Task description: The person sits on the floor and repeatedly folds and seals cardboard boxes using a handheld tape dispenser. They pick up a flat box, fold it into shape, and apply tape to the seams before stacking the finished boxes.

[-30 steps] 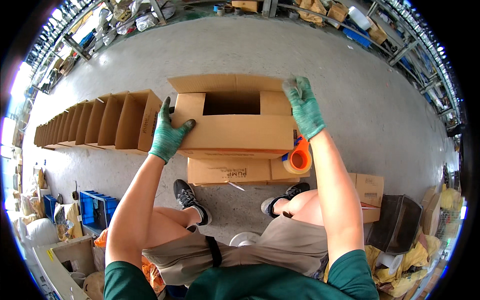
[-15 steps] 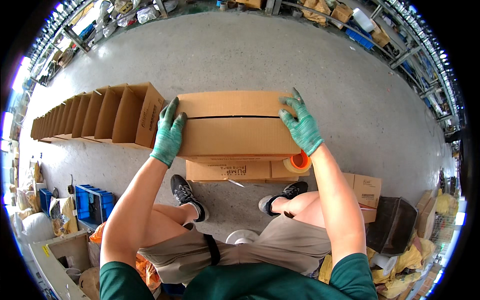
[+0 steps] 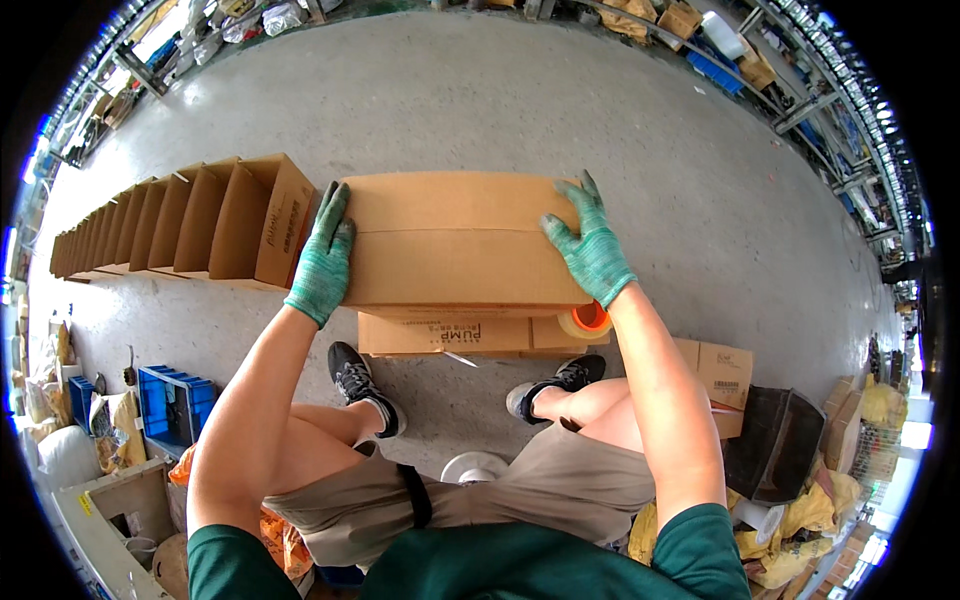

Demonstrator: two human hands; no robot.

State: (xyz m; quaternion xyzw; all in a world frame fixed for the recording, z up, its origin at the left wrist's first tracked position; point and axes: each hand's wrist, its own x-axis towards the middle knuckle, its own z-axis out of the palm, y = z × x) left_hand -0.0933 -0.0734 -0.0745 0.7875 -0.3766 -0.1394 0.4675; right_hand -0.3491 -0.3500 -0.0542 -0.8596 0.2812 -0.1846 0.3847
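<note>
A brown cardboard box (image 3: 455, 265) sits before me, its two top flaps meeting in a thin seam. In a green knitted glove, my left hand (image 3: 325, 258) grips the box's left end, fingers along the side and thumb at the upper edge. My right hand (image 3: 592, 245), gloved alike, holds the right end with its thumb on the top and its fingers at the far corner. Under the box lies another carton (image 3: 430, 335) with printing on its side. An orange-cored roll of tape (image 3: 588, 320) rests on that carton near my right wrist.
To the left stands a long row of open cardboard boxes (image 3: 235, 220). Near my left leg are blue crates (image 3: 178, 405). On the right sit a small carton (image 3: 722, 380) and a dark bin (image 3: 775, 445). Grey floor (image 3: 470, 100) stretches ahead to cluttered racks.
The dark gap between the box's top flaps has closed to a thin line. Both hands stay at the box's ends, and the whole view has shifted slightly.
</note>
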